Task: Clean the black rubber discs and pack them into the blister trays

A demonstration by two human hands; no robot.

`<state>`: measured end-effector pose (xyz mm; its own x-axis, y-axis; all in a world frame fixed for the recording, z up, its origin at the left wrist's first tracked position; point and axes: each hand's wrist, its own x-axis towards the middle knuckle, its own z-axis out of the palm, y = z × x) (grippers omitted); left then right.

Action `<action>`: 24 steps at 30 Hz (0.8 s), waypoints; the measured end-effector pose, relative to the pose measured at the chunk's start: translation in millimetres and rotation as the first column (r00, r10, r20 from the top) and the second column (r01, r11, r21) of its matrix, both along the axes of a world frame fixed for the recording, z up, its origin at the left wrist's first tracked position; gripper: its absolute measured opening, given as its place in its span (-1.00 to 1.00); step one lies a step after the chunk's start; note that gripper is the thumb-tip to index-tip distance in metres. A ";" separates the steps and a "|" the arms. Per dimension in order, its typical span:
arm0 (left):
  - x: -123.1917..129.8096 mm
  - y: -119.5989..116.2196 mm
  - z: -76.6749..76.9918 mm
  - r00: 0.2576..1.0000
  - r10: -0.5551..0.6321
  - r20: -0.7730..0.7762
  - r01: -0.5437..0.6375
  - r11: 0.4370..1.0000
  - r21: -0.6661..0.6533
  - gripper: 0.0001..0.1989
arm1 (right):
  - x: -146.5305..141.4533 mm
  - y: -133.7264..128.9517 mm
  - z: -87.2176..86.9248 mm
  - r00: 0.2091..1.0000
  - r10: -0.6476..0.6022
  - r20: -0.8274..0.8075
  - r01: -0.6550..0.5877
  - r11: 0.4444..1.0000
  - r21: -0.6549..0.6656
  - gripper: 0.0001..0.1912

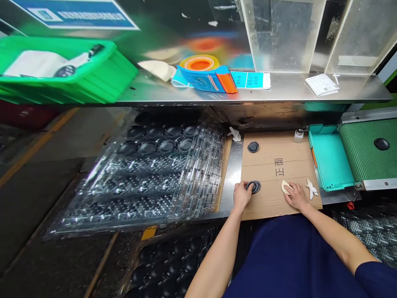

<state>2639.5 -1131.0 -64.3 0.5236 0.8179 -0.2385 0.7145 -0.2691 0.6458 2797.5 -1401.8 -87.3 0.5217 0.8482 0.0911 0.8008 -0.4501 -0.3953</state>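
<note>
Dark rings under the left fingertips, cream pad under the right

The left hand (242,196) is closed on the left rim of a small group of dark rings (255,187), thumb and forefinger together there. The rings lie on a cardboard sheet (263,205), just inside its left edge and nearer the near edge than the far one. They sit immediately to the right of the left fingertips, touching them. Being round, they show no long axis to line up with; whether they are separate or joined is too small to tell. The left hand is clearly the nearer one, as the right hand (297,198) is well apart from them across the sheet.

That right hand has its fingers closed over the right side of a cream pad (285,187), in the near right part of the sheet. The pad's long axis slants from the far left toward the near right, its free side facing the rings.

Farther out, a white scrap (312,189) lies just beside the sheet's right edge, right of the hand. Another dark ring (253,147) rests near the far left corner, and a small bottle (298,135) stands near the far right corner. Past the right edge come a teal tray (336,159) and a green belt (359,142) bearing a black disc (381,144). Beyond the left edge lie clear plastic trays (124,188).
</note>
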 end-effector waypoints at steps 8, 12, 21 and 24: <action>-1.2 -16.8 7.8 0.953 -0.259 -0.156 0.281 0.950 0.137 -0.20 | 0.6 -0.2 -3.5 0.999 0.004 0.038 -0.005 1.000 0.014 -0.54; 4.8 -19.1 10.4 0.926 -0.319 -0.199 0.352 0.922 0.159 -0.38 | 0.8 -0.4 -6.8 0.997 0.011 0.074 -0.014 0.999 0.040 -0.54; 12.0 -11.1 15.2 0.907 -0.361 -0.216 0.397 0.905 0.156 -0.49 | -2.2 2.8 -4.3 0.999 0.005 0.048 -0.008 0.998 0.064 -0.55; 7.7 -6.6 16.4 0.899 -0.372 -0.231 0.410 0.899 0.151 -0.51 | -7.9 4.6 1.4 1.000 -0.002 0.030 0.000 0.998 0.064 -0.54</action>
